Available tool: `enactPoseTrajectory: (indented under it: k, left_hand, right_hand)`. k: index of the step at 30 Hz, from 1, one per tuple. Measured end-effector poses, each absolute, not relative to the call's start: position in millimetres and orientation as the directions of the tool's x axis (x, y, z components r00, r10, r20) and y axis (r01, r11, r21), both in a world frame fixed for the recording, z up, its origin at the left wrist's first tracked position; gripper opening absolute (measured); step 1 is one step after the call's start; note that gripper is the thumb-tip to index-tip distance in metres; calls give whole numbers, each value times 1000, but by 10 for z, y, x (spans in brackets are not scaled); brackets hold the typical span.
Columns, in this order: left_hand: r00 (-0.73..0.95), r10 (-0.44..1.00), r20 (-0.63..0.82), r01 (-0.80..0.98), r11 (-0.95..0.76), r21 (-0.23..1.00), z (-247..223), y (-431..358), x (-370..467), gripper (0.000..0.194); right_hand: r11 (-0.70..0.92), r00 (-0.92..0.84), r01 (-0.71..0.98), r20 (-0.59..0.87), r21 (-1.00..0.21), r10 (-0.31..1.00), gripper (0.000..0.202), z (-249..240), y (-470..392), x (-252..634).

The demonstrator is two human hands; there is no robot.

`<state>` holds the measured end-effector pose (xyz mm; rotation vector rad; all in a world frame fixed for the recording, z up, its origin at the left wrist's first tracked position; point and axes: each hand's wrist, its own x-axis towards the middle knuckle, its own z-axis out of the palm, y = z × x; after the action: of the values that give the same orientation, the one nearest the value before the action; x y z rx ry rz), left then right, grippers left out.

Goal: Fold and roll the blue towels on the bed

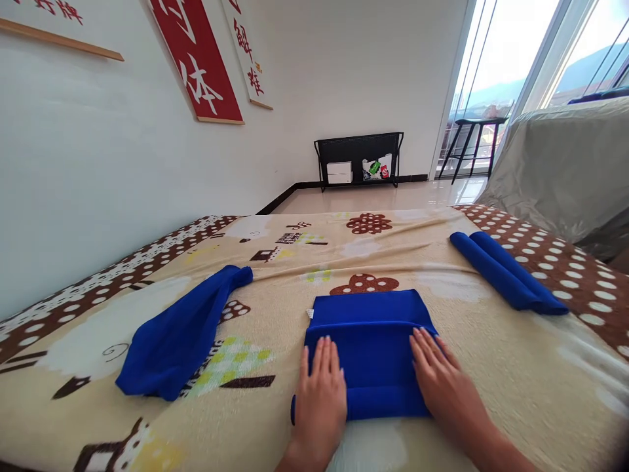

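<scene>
A patterned blanket (491,367) bears three blue cloths, one crumpled (171,337), one flat (368,354), one rolled (508,272).

- Red scroll (204,65) with white characters, hanging between two white scrolls (248,59) with red characters
- Low black rack (358,145) by the far wall (363,72), holding a white box (339,172) and a patterned white item (377,168)
- Dark stool (476,122) near the window (508,52)
- Sheet-draped furniture (565,157) at right
- Black baseboard (278,199)

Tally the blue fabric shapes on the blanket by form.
Bunched cloth: 1
Spread cloth, under the left hand and right hand: 1
Rolls, side by side: 2 (cannot tell if joined)
Total: 4 shapes
</scene>
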<state>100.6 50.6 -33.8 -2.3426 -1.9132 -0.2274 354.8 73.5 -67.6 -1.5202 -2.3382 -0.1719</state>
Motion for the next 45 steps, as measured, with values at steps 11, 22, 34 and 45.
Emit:
enactPoseTrajectory:
  k: [11, 22, 34, 45]
  left_hand:
    - [55, 969, 240, 998, -59, 10, -366, 623, 672, 56]
    - [315, 939, 137, 941, -328, 87, -342, 888, 888, 58]
    - [439, 889, 132, 888, -452, 89, -313, 929, 1244, 53]
    - [106, 973, 206, 989, -125, 83, -355, 999, 1097, 56]
  right_hand:
    - [211, -162, 970, 322, -123, 933, 65, -731, 888, 3813]
    - [402, -356, 883, 214, -241, 910, 60, -620, 1056, 3469]
    - [557, -512, 800, 233, -222, 827, 52, -550, 1104, 3095]
    - [317, -243, 923, 310, -219, 919, 72, -933, 1303, 3959]
